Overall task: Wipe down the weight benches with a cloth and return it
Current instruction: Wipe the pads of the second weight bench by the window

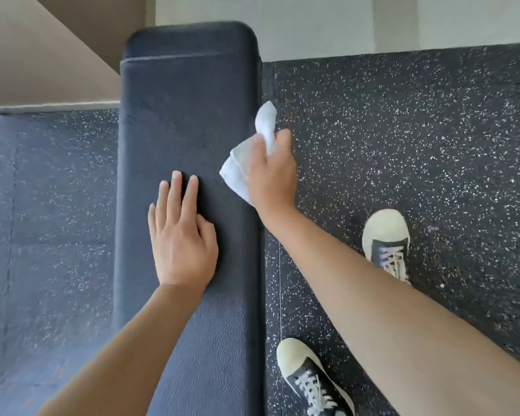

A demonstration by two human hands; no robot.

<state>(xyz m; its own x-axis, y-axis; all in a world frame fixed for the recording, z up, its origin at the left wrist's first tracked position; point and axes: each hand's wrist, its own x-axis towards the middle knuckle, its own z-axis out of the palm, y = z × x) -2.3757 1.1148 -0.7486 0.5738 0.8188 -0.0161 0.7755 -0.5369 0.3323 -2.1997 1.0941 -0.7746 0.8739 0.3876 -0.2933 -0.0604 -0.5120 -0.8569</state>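
I log the left hand [183, 235] flat, fingers straight, palm down on the dark bench pad [189, 121]. At its 2 o'clock the right hand [270, 172] grips a white cloth [237, 172] at the pad's right edge, over speckled floor [403, 130].

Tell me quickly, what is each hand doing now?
Left hand: open, fingers straight, resting flat on the bench pad.
Right hand: holding the white cloth at the bench's right edge.
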